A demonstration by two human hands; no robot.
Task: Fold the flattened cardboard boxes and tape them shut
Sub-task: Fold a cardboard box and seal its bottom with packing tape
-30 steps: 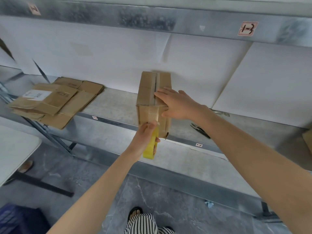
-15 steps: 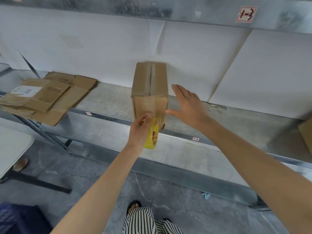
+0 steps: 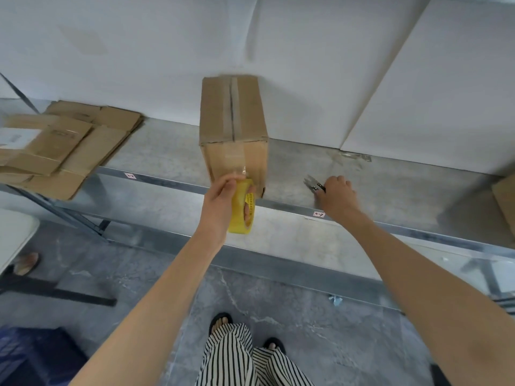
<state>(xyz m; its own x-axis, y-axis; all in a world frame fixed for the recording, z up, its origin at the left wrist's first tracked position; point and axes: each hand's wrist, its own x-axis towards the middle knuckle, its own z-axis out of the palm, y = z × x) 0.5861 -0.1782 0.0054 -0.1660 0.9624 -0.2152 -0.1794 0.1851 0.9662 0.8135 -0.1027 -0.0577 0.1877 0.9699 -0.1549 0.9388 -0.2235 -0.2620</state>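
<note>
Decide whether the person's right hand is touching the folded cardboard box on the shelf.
Apart. The head view shows bare shelf between the right hand and the cardboard box.

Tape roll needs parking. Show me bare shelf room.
Bare shelf lies between the flattened stack and the upright box, and between the snips and the far-right box. Crowded around the right hand at the snips.

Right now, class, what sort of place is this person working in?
Probably a packing or storage room: labelled metal shelving, a stack of flattened cardboard boxes, and a folded box being taped from a yellow tape roll.
</note>
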